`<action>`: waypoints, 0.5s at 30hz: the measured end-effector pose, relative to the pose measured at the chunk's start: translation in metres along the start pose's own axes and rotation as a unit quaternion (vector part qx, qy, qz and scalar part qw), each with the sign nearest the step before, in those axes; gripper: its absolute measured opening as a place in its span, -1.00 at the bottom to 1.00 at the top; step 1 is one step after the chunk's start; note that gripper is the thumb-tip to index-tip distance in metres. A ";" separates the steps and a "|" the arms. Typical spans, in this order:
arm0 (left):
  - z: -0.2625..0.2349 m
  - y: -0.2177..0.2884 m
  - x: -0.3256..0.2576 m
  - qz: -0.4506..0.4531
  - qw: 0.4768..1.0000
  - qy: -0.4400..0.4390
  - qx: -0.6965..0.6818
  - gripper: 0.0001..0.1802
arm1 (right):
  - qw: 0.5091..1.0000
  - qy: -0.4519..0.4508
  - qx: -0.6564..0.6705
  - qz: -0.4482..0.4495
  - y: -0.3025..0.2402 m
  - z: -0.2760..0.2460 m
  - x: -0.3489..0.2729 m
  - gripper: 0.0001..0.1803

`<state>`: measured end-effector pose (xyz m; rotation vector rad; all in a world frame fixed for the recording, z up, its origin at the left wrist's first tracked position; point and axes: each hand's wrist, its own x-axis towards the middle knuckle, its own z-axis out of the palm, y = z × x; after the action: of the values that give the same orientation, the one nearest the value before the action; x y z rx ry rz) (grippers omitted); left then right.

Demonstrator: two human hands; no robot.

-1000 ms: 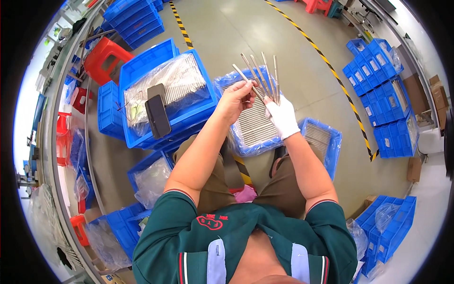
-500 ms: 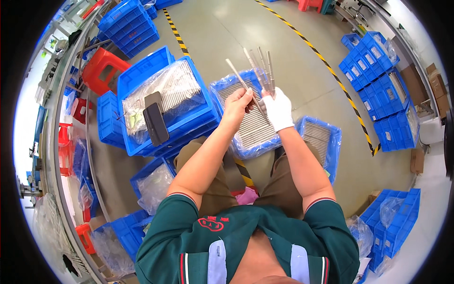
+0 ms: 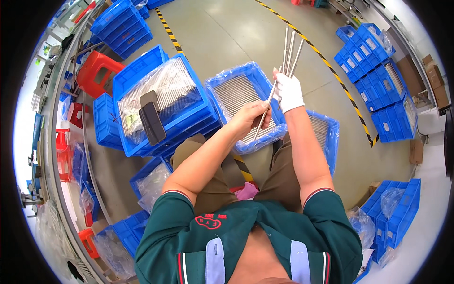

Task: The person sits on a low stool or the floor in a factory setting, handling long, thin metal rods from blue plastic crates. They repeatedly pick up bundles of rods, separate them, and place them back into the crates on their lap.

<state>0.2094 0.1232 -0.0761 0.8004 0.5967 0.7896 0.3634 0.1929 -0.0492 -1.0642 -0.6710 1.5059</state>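
My left hand (image 3: 252, 116), bare, pinches one thin metal rod (image 3: 270, 96), which slants from beside my right hand down over the crate's near edge. My right hand (image 3: 289, 92), in a white glove, is closed round several similar metal rods (image 3: 288, 54); their far ends fan out above the glove. Below both hands is a blue crate (image 3: 257, 72) lined with clear plastic, holding rows of metal rods (image 3: 235, 94). My left hand covers part of those rows. Whether the slanting rod's upper end touches the gloved fingers, I cannot tell.
On my left, a stacked blue crate (image 3: 195, 113) holds bagged rods, with a dark phone (image 3: 152, 124) on top. Another lined crate (image 3: 332, 142) of rods stands by my right knee. Red stools (image 3: 94, 71) and more blue crates (image 3: 371, 71) line the sides.
Both hands have moved right, the gloved one farther, carrying its rods. The left hand's rod has swung from leaning left to leaning right at its top. The view has shifted slightly.
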 end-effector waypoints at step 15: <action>-0.020 0.024 -0.004 0.014 0.986 -0.110 -0.129 -0.67 | 0.995 0.001 -0.098 0.017 0.016 0.010 -0.014 -0.79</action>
<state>0.1834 0.1391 -0.0674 0.6479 0.2801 0.7746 0.3466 0.1769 -0.0553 -1.2309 -0.8155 1.4889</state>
